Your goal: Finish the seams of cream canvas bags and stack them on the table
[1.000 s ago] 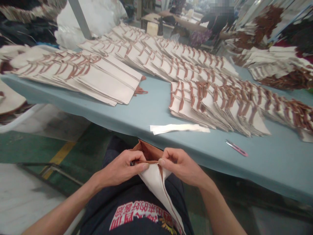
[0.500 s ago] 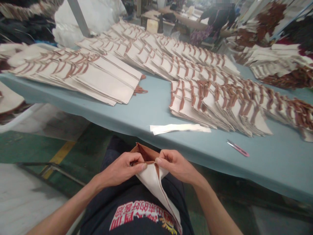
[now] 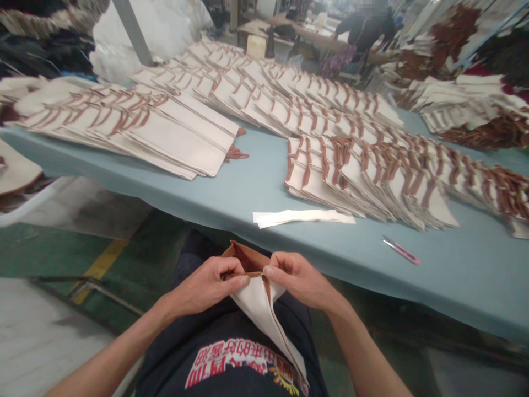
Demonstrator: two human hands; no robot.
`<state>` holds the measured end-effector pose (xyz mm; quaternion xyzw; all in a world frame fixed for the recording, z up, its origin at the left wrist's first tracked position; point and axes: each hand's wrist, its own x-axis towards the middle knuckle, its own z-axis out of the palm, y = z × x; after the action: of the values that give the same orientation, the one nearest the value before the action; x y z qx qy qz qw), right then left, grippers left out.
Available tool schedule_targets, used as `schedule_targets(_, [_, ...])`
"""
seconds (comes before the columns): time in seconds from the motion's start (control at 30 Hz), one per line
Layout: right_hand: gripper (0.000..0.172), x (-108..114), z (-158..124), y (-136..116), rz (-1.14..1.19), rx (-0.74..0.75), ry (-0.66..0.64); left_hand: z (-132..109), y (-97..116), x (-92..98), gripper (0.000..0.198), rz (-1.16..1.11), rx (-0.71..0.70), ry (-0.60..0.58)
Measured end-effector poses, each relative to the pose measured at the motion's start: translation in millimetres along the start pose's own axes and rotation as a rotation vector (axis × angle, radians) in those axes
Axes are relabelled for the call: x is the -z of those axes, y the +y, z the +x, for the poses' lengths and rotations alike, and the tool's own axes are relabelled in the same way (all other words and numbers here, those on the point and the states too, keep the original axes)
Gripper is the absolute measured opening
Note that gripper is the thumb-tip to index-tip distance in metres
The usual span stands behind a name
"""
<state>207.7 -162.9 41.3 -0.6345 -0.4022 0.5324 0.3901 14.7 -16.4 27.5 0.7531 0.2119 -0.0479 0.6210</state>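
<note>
Cream bag (image 3: 253, 300) with brown lining held over the lap, left hand (image 3: 221, 278) and right hand (image 3: 296, 275) each with a thumb-and-finger grip pinched on its rim, pretty close together. Past that, the blue bench (image 3: 198, 205) has pink snips (image 3: 407, 255) and white strips (image 3: 303, 216), then loads of brown-edged cream pieces (image 3: 177, 134). A person (image 3: 366, 33) is way back.

Vs. 1 sec. ago, my R hand (image 3: 300, 280) has shifted a touch left, my L hand (image 3: 212, 280) a bit less; the cream bag (image 3: 251, 300) came w/ them, its far corner (image 3: 233, 244) now slightly left & nearer me.
</note>
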Motion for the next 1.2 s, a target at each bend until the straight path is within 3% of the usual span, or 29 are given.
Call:
schedule_targets(0.6, [0.059, -3, -6, 5, 0.002, 0.005, 0.015, -4, 4, -3.2, 0.033, -0.006, 0.012, -0.002])
schedule_targets(1.2, [0.064, -6, 11, 19, 0.088, -0.049, -0.019, 6, -22, -9.9, 0.039, -0.178, 0.116, -0.018])
